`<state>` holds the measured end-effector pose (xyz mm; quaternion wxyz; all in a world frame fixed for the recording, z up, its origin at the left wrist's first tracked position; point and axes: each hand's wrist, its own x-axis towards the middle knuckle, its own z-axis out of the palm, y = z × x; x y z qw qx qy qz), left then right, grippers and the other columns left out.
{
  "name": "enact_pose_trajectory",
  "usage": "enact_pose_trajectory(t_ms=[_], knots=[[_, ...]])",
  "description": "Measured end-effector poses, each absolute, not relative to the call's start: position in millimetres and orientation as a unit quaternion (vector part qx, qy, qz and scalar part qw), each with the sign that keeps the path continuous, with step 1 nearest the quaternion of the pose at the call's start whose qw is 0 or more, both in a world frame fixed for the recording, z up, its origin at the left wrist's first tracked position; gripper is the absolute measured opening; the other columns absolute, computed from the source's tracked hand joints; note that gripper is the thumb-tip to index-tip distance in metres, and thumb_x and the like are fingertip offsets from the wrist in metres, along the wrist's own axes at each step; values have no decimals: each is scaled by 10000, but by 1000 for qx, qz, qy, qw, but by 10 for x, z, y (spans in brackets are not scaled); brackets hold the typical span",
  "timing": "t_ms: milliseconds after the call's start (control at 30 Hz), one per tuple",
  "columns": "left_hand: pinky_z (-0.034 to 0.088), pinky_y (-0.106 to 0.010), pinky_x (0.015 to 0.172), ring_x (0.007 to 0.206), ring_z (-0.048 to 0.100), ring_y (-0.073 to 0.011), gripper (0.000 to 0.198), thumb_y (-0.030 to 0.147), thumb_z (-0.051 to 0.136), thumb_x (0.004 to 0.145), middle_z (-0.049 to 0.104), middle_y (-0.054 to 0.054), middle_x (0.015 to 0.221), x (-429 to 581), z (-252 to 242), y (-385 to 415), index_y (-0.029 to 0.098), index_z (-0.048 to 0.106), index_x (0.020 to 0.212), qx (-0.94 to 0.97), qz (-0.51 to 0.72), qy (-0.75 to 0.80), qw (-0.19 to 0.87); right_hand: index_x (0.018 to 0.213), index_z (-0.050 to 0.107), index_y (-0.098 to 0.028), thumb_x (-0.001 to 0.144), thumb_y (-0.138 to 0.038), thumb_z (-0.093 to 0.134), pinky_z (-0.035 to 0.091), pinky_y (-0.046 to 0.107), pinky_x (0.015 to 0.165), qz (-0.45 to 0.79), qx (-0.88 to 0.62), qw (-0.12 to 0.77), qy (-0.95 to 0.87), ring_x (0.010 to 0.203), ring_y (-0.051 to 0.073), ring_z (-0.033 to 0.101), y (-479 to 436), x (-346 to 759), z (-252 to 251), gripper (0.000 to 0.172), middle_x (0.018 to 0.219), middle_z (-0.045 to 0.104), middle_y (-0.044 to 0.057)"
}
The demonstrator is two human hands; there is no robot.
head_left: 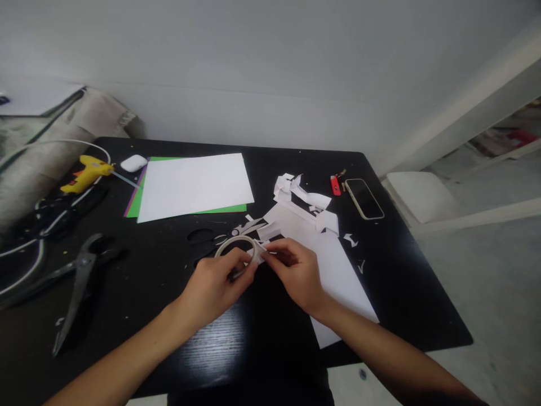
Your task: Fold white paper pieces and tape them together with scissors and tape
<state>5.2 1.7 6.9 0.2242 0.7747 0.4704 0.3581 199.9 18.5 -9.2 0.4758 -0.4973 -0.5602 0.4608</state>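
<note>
My left hand [217,285] is closed around the near side of a roll of tape [230,241], thumb and fingers gripping its ring. The roll is tilted, its opening facing me. At the roll's right edge my right hand [298,270] pinches a small white strip [261,254]; whether it is tape or paper I cannot tell. Just behind the roll lie scissors [236,231] with black handles, their blades pointing right over paper scraps. A white sheet [338,276] runs partly beneath my right wrist, and cut, crumpled scraps [285,186] lie at its far end.
Left on the black table [152,316] are large pliers [84,265], a yellow glue gun [88,172] with its cable, and a white case [133,163]. White paper [194,186] covers coloured sheets [228,208]. A red lighter [335,185] and a phone [364,198] lie right.
</note>
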Motion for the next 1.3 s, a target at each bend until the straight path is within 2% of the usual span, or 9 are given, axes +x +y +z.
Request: enact_pose_trajectory(t_ms=[133, 300, 467, 633, 767, 867, 967, 1167, 1300], knots=[[426, -162, 494, 473, 560, -66, 94, 245, 645, 977, 668, 59, 615, 43, 79, 29, 179, 663, 912, 761, 361, 485, 236, 887, 780, -212, 850, -234, 802, 646, 328, 810, 441, -513, 482, -557, 827, 204, 777, 215, 2030, -79, 49, 887, 801, 42], [443, -180, 515, 507, 576, -82, 120, 268, 641, 968, 646, 55, 617, 22, 106, 49, 185, 659, 884, 720, 372, 515, 280, 919, 770, -211, 798, -257, 846, 647, 332, 843, 537, -505, 474, -482, 861, 201, 771, 297, 2070, -56, 150, 905, 795, 30], [466, -206, 582, 548, 601, -97, 131, 282, 600, 993, 655, 57, 614, -26, 137, 95, 190, 637, 908, 677, 384, 534, 330, 979, 720, -231, 756, -257, 879, 666, 306, 742, 598, -493, 482, -410, 803, 175, 745, 357, 2105, -36, 275, 859, 745, -18], [469, -218, 602, 575, 623, -103, 137, 294, 568, 1022, 685, 55, 643, -44, 125, 97, 193, 637, 961, 692, 370, 511, 352, 838, 751, -215, 866, -198, 747, 644, 299, 787, 507, -483, 487, -523, 817, 171, 736, 325, 2098, -51, 33, 871, 748, 16], [454, -205, 551, 608, 662, -108, 104, 283, 585, 1018, 710, 39, 708, -24, 85, 68, 198, 639, 992, 728, 346, 491, 329, 935, 797, -224, 902, -156, 690, 637, 312, 819, 420, -465, 501, -597, 943, 201, 750, 270, 2086, -50, 131, 1004, 761, 63], [485, -196, 576, 650, 694, -110, 64, 254, 601, 1009, 737, 23, 780, -6, 69, 62, 199, 634, 1009, 752, 343, 476, 301, 1023, 795, -230, 902, -156, 715, 637, 329, 821, 364, -449, 500, -645, 970, 213, 747, 233, 2081, -19, 163, 1061, 747, 78], [504, -178, 594, 657, 700, -98, 28, 219, 617, 998, 743, 28, 805, 5, 72, 66, 203, 631, 1017, 766, 347, 459, 285, 1069, 789, -232, 910, -145, 734, 622, 357, 897, 309, -431, 491, -691, 1005, 220, 741, 215, 2073, 11, 190, 1071, 753, 82], [472, -157, 544, 580, 657, -72, 52, 198, 640, 987, 730, 58, 765, 25, 51, 60, 220, 623, 1030, 775, 349, 453, 269, 993, 770, -226, 940, -114, 709, 626, 327, 856, 270, -408, 507, -709, 919, 190, 743, 219, 2051, 17, 138, 985, 746, 60], [459, -155, 522, 540, 639, -75, 176, 222, 642, 990, 720, 75, 714, 31, 19, 50, 221, 566, 1148, 762, 359, 473, 258, 966, 748, -213, 942, -99, 697, 627, 317, 824, 263, -402, 512, -712, 899, 187, 736, 204, 2045, 32, 126, 952, 735, 56]])
